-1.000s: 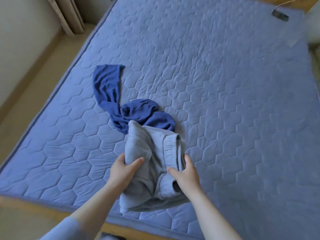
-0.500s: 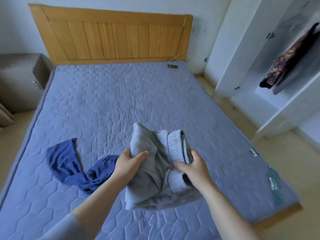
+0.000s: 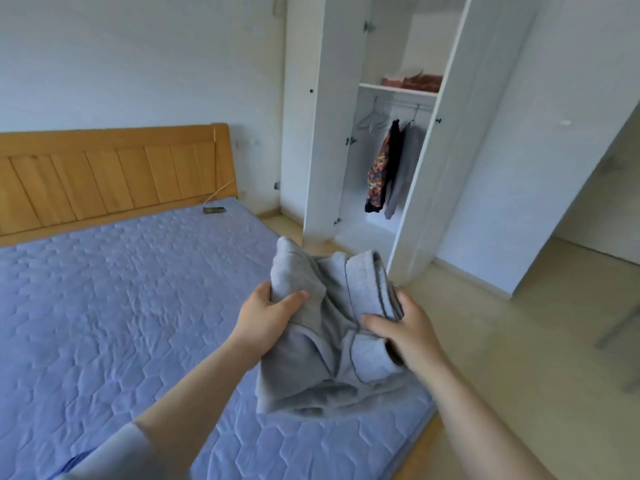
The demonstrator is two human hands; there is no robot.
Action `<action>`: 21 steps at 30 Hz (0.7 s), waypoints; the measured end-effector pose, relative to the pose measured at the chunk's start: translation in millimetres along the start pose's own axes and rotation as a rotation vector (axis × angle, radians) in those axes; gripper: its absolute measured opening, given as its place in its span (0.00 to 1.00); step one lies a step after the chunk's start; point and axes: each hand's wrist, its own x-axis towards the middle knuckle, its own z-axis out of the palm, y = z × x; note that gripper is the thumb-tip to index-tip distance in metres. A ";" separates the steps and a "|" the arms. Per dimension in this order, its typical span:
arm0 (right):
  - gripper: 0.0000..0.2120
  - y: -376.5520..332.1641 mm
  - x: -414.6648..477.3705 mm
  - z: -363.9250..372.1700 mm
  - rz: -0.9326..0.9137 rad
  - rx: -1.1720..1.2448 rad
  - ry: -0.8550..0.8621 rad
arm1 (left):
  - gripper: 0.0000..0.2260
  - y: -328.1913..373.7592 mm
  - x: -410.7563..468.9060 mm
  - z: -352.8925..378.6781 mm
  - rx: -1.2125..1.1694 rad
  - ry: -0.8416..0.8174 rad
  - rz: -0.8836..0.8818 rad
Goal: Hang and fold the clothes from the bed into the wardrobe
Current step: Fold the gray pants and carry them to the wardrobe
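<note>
Firmly gripping a folded grey garment (image 3: 322, 344) with left hand (image 3: 263, 317) and right hand (image 3: 407, 329) — thumbs on top, fingers curled underneath — over the bed (image 3: 121, 306) corner, facing the open wardrobe (image 3: 322, 133) with 2 hanging clothes (image 3: 377, 178).

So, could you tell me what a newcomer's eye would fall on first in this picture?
First, the folded grey garment, gripped by the left hand and right hand in the foreground over the bed. Behind it the white wardrobe stands open, with clothes hanging on its rail. At the left is a wooden headboard.
</note>
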 end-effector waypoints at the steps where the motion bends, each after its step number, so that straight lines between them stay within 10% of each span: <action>1: 0.22 -0.9 -1.2 -24.0 -0.003 0.010 0.018 | 0.13 11.6 -0.3 20.7 -0.005 -0.034 0.017; 21: 0.26 33.9 28.0 -388.0 -0.029 -0.004 0.411 | 0.20 162.3 33.6 390.1 -0.075 -0.469 0.268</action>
